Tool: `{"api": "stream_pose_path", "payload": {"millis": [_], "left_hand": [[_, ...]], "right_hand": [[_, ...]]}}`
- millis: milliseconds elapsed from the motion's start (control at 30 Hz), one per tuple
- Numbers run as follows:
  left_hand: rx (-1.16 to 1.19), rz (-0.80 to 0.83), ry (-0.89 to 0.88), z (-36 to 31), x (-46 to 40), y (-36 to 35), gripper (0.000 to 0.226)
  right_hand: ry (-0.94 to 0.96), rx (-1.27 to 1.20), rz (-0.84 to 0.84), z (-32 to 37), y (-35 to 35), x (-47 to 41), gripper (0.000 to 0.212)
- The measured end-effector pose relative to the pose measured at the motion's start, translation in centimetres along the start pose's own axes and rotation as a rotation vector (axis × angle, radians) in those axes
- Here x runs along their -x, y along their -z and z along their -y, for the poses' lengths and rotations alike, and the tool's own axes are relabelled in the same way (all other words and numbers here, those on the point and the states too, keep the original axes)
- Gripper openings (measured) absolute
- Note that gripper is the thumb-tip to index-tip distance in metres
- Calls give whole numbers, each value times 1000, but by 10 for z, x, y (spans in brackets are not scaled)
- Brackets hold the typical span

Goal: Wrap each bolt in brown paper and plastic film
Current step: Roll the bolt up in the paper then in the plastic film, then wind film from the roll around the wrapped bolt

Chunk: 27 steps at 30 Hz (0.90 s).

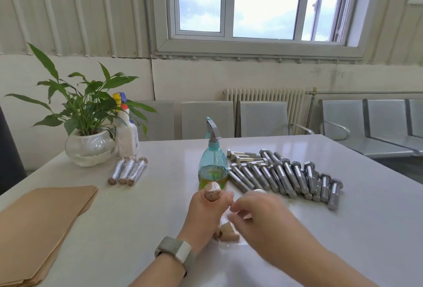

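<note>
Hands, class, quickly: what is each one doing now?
Left hand: grips the wrapped bolt.
Right hand: blurred, fingers curled; grip cannot be told.

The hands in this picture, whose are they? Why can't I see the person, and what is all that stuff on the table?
The camera sits on a person's head and looks down, so you only see their arms. The left hand, with a watch on its wrist, grips a bolt wrapped in brown paper, standing upright. The right hand is blurry because it is moving; it seems to be pulling clear plastic film round the bolt. On the white table lie a pile of bare metal bolts, three finished wrapped bolts, a stack of brown paper, a blue-green spray bottle, a potted plant and a white bottle.
</note>
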<state>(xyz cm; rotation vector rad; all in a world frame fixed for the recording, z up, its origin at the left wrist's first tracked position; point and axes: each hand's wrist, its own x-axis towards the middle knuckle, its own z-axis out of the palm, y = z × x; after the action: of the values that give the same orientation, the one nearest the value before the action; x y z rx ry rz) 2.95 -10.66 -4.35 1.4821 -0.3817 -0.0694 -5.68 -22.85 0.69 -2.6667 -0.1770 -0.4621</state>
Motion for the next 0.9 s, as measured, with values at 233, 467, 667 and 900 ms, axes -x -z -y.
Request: {"api": "stream_pose_path", "payload": {"millis": [233, 467, 667, 900], "left_hand": [[-169, -12, 29, 3, 0, 0, 21], [-21, 62, 123, 1, 5, -8, 38], [-25, 184, 70, 4, 3, -7, 49], [-154, 265, -8, 0, 4, -4, 49]], "right_hand": [[-511, 139, 413, -51, 35, -27, 98], [-678, -534, 362, -53, 24, -27, 40], [-674, -861, 393, -35, 32, -32, 43], [-704, -934, 388, -35, 33, -42, 53]]}}
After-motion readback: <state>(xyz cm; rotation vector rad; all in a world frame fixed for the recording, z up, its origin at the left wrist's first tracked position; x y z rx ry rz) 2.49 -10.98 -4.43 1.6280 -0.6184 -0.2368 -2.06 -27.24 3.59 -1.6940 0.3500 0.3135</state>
